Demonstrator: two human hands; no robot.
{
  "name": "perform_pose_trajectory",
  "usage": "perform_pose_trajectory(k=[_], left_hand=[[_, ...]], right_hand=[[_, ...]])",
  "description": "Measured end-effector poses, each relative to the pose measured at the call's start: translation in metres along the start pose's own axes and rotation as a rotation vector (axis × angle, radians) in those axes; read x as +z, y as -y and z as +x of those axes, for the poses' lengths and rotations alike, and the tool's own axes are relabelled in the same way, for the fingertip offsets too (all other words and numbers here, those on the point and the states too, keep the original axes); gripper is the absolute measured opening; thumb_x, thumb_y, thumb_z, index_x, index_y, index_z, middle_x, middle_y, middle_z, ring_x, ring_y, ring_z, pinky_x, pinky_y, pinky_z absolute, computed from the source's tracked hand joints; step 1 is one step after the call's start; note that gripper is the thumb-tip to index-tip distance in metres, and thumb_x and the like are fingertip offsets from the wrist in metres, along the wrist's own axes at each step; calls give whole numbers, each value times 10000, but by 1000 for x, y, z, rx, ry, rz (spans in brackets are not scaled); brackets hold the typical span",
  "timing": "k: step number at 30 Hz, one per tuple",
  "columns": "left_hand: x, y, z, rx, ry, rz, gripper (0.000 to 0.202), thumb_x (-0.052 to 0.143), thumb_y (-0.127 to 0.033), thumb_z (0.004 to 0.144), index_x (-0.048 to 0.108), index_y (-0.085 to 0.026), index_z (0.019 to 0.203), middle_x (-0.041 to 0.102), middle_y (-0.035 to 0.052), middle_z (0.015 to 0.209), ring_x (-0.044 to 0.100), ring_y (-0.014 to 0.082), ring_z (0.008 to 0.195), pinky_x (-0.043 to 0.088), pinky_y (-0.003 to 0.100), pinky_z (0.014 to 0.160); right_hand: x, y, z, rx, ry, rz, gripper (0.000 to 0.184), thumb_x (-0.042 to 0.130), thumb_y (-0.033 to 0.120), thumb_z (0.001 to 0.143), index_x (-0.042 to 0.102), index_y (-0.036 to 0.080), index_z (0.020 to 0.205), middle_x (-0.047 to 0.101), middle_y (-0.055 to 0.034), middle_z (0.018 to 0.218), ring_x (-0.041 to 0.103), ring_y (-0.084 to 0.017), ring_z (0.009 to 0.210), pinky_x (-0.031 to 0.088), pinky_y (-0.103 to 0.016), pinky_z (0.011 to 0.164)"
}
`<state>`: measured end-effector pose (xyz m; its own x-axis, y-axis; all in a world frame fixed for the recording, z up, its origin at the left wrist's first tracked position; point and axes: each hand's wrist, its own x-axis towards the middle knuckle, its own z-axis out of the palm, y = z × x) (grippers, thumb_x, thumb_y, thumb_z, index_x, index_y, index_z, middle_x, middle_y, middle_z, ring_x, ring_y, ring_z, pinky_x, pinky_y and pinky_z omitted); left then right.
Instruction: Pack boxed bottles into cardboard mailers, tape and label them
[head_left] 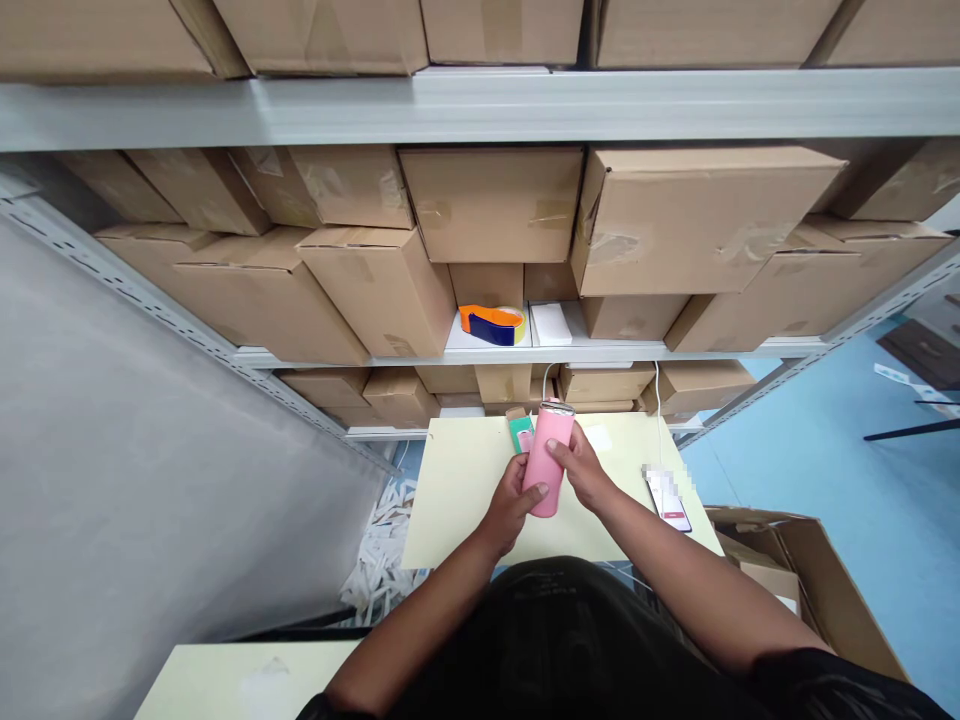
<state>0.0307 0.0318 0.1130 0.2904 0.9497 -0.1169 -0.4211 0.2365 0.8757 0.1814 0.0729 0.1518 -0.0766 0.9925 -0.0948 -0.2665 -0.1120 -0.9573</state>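
Observation:
A pink cylindrical bottle (547,455) with a silver rim is held over a pale yellow table (457,490), tilted with its top pointing away from me. My left hand (510,505) grips its lower end from the left. My right hand (581,468) wraps its side from the right. Just behind the bottle a small green and pink box (520,431) lies on the table.
A phone (667,497) on a white cable lies at the table's right. An orange and blue tape dispenser (493,323) sits on the shelf among cardboard boxes (697,215). An open carton (802,580) stands at my right; white scraps (379,560) litter the floor left.

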Motion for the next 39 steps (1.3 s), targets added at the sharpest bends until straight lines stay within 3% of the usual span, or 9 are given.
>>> perform_pose_trajectory(k=[4, 10, 16, 23, 27, 29, 31, 35, 39], left_hand=[[-2, -3, 1, -102, 104, -139, 595, 643, -608, 877, 620, -149, 1257, 677, 178, 1216, 665, 338, 1077, 545, 470, 879], [-3, 0, 5, -12, 28, 14, 657, 859, -448, 745, 581, -209, 1291, 683, 115, 1211, 662, 290, 1081, 537, 414, 903], [-12, 1, 5, -201, 146, -121, 634, 787, -551, 776, 630, -154, 1244, 672, 184, 1186, 705, 330, 996, 572, 349, 674], [-19, 30, 11, -289, 282, -152, 663, 717, -656, 818, 652, -159, 1252, 694, 193, 1179, 706, 338, 1007, 570, 459, 808], [-49, 39, 56, -260, 223, 281, 627, 536, -728, 896, 752, -159, 1046, 733, 165, 1069, 684, 329, 1028, 537, 507, 907], [-72, 38, 93, -102, 23, 720, 439, 598, -577, 906, 757, -184, 1022, 725, 131, 1120, 661, 302, 1095, 502, 464, 1012], [-94, 38, 133, -60, -57, 1139, 341, 603, -425, 915, 727, -205, 1144, 672, 110, 1297, 579, 282, 1264, 421, 419, 1136], [-124, 48, 196, -173, -63, 1252, 396, 602, -312, 893, 667, -200, 1267, 579, 117, 1445, 505, 303, 1356, 367, 437, 1176], [-135, 63, 222, -248, -89, 1293, 430, 606, -343, 891, 627, -201, 1296, 578, 134, 1421, 566, 297, 1263, 478, 391, 1040]], right_hand=[[-5, -1, -1, 166, 183, 91, 424, 633, 597, 844, 598, 253, 1088, 626, 8, 723, 507, -171, 515, 363, -267, 405], [2, -3, 6, -28, -32, 29, 579, 878, 507, 684, 585, 269, 1122, 698, -28, 1018, 650, -209, 861, 551, -329, 735], [-8, 7, 5, 40, 39, 203, 803, 514, 890, 787, 558, 305, 1336, 699, -87, 1159, 658, -313, 1022, 562, -429, 770], [-28, 6, 19, 220, -100, 48, 561, 705, 664, 820, 621, 298, 1237, 727, -52, 1097, 669, -258, 918, 549, -385, 766], [-46, -12, 22, 173, -219, 2, 556, 692, 688, 816, 646, 251, 1156, 719, -57, 1028, 656, -243, 842, 550, -364, 720], [-57, -20, 20, 137, -319, -26, 569, 722, 684, 790, 646, 241, 1138, 711, -55, 1013, 647, -238, 833, 549, -360, 724], [-67, -27, 17, 124, -406, -53, 594, 755, 672, 765, 638, 236, 1151, 705, -55, 1007, 641, -236, 835, 545, -354, 725], [-87, -36, 3, 141, -496, -82, 622, 795, 631, 748, 618, 243, 1201, 698, -55, 1030, 642, -239, 862, 545, -355, 739], [-107, -42, -15, 177, -554, -105, 615, 800, 614, 754, 620, 249, 1215, 695, -60, 1055, 651, -250, 892, 555, -378, 773]])
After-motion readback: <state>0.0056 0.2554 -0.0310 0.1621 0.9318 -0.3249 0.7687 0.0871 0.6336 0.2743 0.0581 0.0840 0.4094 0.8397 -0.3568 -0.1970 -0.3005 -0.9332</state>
